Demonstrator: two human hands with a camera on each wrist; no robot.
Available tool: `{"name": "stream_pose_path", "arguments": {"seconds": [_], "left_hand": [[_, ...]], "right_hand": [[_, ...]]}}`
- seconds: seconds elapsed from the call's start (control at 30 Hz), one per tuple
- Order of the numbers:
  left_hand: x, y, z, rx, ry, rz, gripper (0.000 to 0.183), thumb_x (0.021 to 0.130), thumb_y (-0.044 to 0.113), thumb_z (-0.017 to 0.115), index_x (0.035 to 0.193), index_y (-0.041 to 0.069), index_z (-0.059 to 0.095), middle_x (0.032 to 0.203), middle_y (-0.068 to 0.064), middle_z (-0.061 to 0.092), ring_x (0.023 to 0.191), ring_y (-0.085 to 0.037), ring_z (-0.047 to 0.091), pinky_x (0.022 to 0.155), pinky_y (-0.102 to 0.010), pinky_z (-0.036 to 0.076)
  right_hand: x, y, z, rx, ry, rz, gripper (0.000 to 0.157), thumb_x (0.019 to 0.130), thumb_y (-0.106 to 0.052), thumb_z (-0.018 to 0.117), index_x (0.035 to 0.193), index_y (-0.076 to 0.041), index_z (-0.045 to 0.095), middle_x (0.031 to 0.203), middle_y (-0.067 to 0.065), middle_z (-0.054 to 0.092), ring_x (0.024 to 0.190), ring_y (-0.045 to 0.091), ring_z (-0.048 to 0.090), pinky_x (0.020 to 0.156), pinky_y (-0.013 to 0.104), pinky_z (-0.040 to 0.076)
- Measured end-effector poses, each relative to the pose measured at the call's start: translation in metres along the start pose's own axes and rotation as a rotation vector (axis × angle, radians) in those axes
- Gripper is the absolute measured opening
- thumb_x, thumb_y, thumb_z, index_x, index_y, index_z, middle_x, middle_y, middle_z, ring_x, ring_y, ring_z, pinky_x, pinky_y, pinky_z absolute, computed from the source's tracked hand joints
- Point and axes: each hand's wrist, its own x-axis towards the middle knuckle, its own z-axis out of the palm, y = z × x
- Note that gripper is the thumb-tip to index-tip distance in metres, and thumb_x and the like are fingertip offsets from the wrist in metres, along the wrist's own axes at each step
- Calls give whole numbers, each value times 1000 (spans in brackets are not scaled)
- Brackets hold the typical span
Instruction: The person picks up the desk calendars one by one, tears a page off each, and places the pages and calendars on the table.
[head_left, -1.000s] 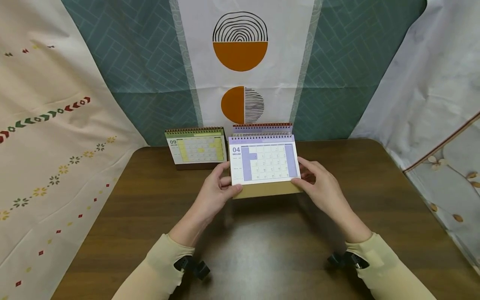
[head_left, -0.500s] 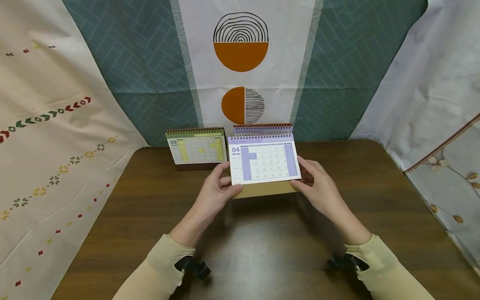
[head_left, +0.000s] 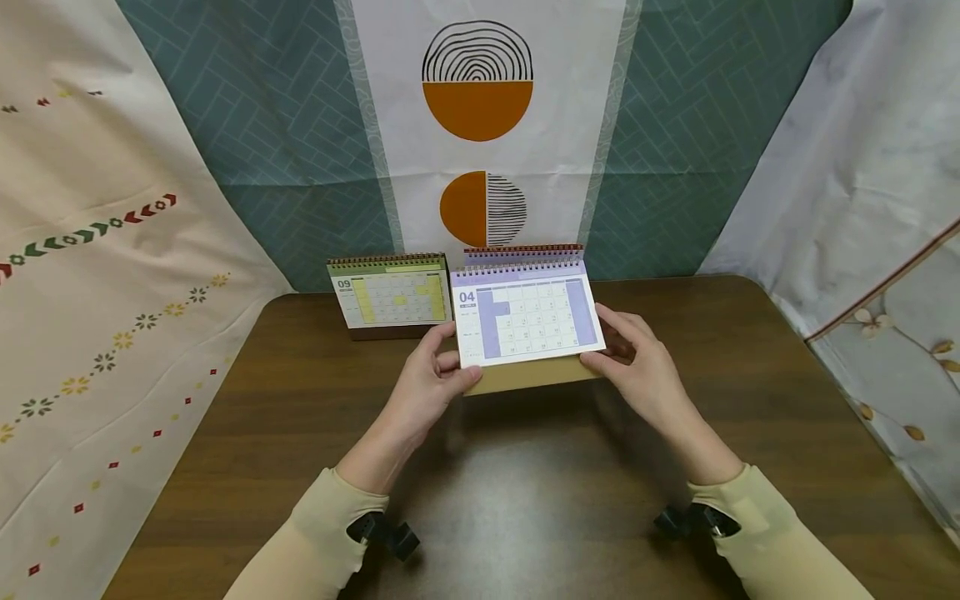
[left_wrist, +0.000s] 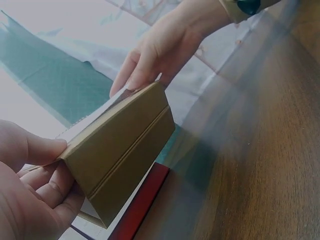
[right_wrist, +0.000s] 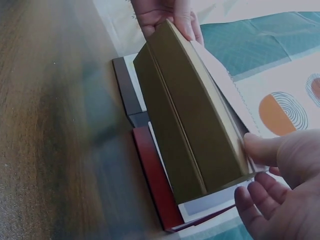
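A desk calendar (head_left: 528,321) with a purple-headed page marked 04 and a tan base (right_wrist: 182,100) is held up off the table, its right side tilted a little higher. My left hand (head_left: 426,377) pinches its lower left corner, thumb in front and fingers curled behind. At the lower right corner my right hand (head_left: 637,354) grips it, thumb on the front by the page's edge. The underside of the tan base shows in both wrist views. Just behind stands a second purple calendar with a red base (right_wrist: 155,175), mostly hidden in the head view.
Left of the held calendar stands a green-topped calendar (head_left: 393,300) marked 09, on a dark brown base. The brown wooden table (head_left: 300,467) meets a green and white cloth backdrop (head_left: 300,150) at the back. Pale cloths hang on both sides.
The held calendar's right side has risen slightly, so its page slants more. My right hand has shifted up a little with it. My left hand stays nearly in place.
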Motion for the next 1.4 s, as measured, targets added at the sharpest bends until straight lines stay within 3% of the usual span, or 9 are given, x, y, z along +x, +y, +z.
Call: {"name": "stream_pose_path", "arguments": {"seconds": [0.67, 1.1, 1.17, 1.33, 1.4], "left_hand": [[0, -1, 2, -8, 4, -7, 73, 99, -13, 73, 163, 4, 41, 128, -27, 75, 96, -17, 75, 83, -27, 59], [1, -5, 3, -5, -5, -13, 73, 100, -12, 73, 164, 5, 41, 129, -27, 75, 101, -21, 77, 83, -28, 59], [1, -5, 4, -3, -4, -13, 72, 100, -12, 73, 163, 6, 41, 129, -26, 75, 102, -21, 77, 84, -28, 59], [0, -5, 5, -4, -3, -13, 72, 101, -12, 73, 163, 8, 42, 129, -23, 76, 103, -21, 76, 85, -29, 59], [0, -6, 5, -3, -4, -13, 71, 101, -11, 73, 163, 8, 43, 129, -22, 77, 103, -21, 76, 85, -29, 60]], "right_hand": [[2, 0, -1, 0, -14, 22, 76, 98, -12, 87, 165, -10, 51, 150, 16, 57, 128, 32, 62, 96, 17, 50], [1, 3, -1, -9, -30, 36, 68, 102, -16, 83, 163, -9, 53, 150, 16, 55, 130, 31, 58, 97, 16, 49], [1, 3, 0, -37, -38, 26, 67, 102, -14, 83, 162, -7, 53, 149, 17, 54, 129, 30, 58, 98, 22, 53], [0, 3, 4, -149, -44, -2, 68, 102, -10, 82, 162, -2, 51, 149, 20, 52, 123, 32, 61, 100, 50, 58], [-2, 3, 6, -186, -37, -10, 69, 101, -9, 82, 162, -1, 50, 150, 20, 52, 121, 33, 63, 99, 53, 58]]}}
